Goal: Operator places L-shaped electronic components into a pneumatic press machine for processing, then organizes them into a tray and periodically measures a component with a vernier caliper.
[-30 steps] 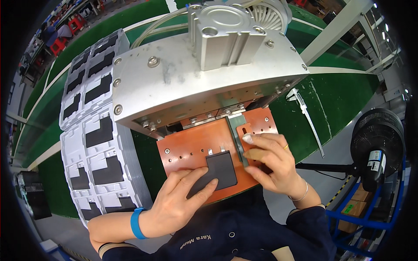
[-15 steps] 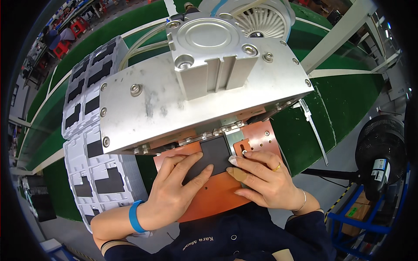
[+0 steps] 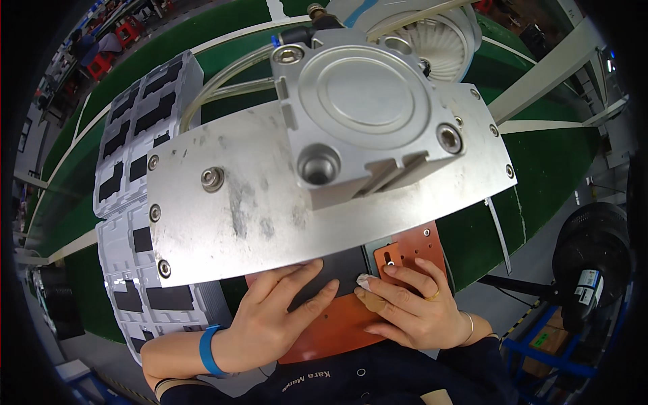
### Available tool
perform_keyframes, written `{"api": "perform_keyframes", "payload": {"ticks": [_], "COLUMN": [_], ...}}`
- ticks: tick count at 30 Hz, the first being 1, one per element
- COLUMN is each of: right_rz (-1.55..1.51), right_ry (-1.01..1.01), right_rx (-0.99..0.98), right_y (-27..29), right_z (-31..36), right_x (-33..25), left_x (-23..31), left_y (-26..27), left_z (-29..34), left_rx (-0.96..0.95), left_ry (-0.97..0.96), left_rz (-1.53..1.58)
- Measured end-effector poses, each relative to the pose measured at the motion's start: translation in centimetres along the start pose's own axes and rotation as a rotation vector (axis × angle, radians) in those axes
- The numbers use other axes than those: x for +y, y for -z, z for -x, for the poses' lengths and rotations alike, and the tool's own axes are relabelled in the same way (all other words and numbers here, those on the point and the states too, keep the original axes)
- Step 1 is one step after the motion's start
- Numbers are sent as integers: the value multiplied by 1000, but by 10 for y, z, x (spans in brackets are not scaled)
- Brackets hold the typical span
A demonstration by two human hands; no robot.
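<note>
A flat black sheet (image 3: 343,271) lies on the orange base plate (image 3: 324,334), its far end hidden beneath the silver metal housing (image 3: 263,229). My left hand (image 3: 280,314) rests on the sheet's left side, fingers stretched and apart, thumb lying on its surface. At the sheet's right edge is my right hand (image 3: 418,307), fingers spread. One of its fingertips wears a white wrap and another a tan cover. Its upper fingers reach a small orange slotted block (image 3: 389,260) fixed beside the sheet. Neither hand is closed around anything.
A thick silver cylinder block (image 3: 371,101) with clear hoses (image 3: 236,88) tops the housing. White trays (image 3: 121,270) of black cut pieces are stacked at left. A caliper-like tool (image 3: 501,236) lies on the green table (image 3: 553,162) at right, near a black fan (image 3: 594,243).
The view has tilted forward over the machine, so the housing now hides more of the sheet and plate. Both hands keep nearly the same places on the sheet and plate.
</note>
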State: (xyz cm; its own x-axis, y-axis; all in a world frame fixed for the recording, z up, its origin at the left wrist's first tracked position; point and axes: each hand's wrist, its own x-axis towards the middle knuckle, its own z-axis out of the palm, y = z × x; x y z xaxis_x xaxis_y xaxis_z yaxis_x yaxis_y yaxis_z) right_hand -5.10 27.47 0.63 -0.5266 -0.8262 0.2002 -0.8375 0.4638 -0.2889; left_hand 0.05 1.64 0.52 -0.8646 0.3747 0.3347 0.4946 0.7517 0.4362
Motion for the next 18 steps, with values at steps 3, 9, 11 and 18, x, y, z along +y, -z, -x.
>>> {"api": "perform_keyframes", "payload": {"ticks": [3,9,11,18], "right_rz": [10,38,43,82], "right_ry": [-5,-13,-13,-13], "right_rx": [-2,-3,-1,11], "right_y": [-2,-5,-5,-5], "right_z": [0,0,1,0], "right_x": [0,-2,-2,-4], "left_x": [1,2,2,1], "left_y": [-1,-4,-3,-5], "left_z": [1,2,1,3], "left_rx": [4,-3,-1,-2], "left_ry": [14,48,43,49], "left_rz": [-3,-31,-31,-23]}}
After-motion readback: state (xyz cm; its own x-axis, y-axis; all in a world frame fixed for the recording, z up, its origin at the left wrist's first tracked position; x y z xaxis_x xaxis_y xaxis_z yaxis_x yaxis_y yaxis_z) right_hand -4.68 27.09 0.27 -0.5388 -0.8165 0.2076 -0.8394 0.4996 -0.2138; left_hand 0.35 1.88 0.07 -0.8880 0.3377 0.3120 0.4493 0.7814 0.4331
